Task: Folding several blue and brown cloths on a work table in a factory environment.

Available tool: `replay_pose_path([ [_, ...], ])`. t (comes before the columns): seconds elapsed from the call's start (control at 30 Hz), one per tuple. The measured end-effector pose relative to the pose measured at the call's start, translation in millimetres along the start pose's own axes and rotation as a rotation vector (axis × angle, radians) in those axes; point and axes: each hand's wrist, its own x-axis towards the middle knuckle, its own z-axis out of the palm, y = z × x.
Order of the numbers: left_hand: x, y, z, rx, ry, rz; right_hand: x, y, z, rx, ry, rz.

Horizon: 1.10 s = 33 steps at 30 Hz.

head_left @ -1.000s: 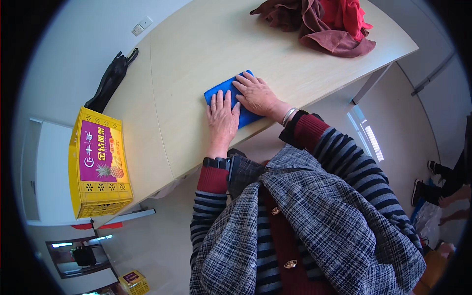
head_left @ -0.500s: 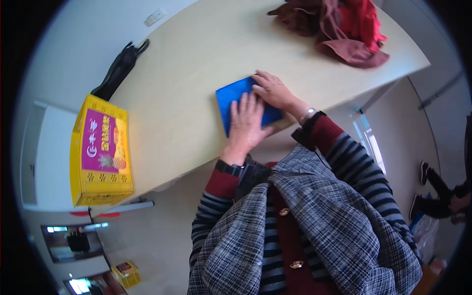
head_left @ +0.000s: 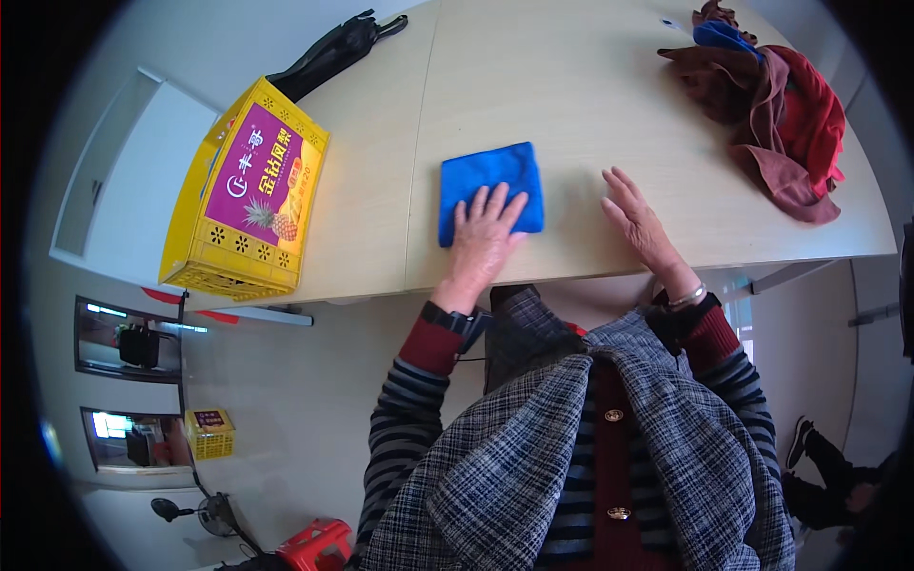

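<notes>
A blue cloth [head_left: 490, 169], folded into a rough square, lies near the front edge of the pale wooden table [head_left: 571, 109]. My left hand [head_left: 484, 236] rests flat on its lower part with the fingers spread, covering some of the cloth. To the right of the cloth, my right hand [head_left: 644, 230] is held at the table's front with its fingers stretched out and nothing in it. Farther right lies a crumpled heap of brown and red cloths [head_left: 785, 119], with a bit of blue cloth [head_left: 725, 38] at its far end.
On the table's left end stands a yellow plastic crate [head_left: 221, 233] with a purple label, and behind it a long black item with a strap [head_left: 338, 49]. A red stool [head_left: 319, 544] and another yellow crate [head_left: 209, 436] are on the floor. At lower right, a person's dark-clothed leg [head_left: 826, 462] shows.
My right hand has come off the blue cloth and moved right. My left hand stays on the cloth, which now shows more of its surface. The view has shifted.
</notes>
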Motion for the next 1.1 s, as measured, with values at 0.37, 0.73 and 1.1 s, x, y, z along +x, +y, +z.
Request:
replay_pose_path([
  [0.37, -22.3, -164.1, -9.3, 0.088, -0.162, -0.301, -43.6, 24.6, -20.6, -0.525, 0.227, -0.146],
  [0.73, -32.5, -250.7, 4.2, 0.126, -0.197, -0.315, -30.0, 43.2, -79.7, -0.161, 0.425, -0.022],
  [1.1, -46.1, -213.8, 8.3, 0.136, -0.066, -0.38, -21.5, 139.8, -267.8, -1.271, 0.811, -0.071],
])
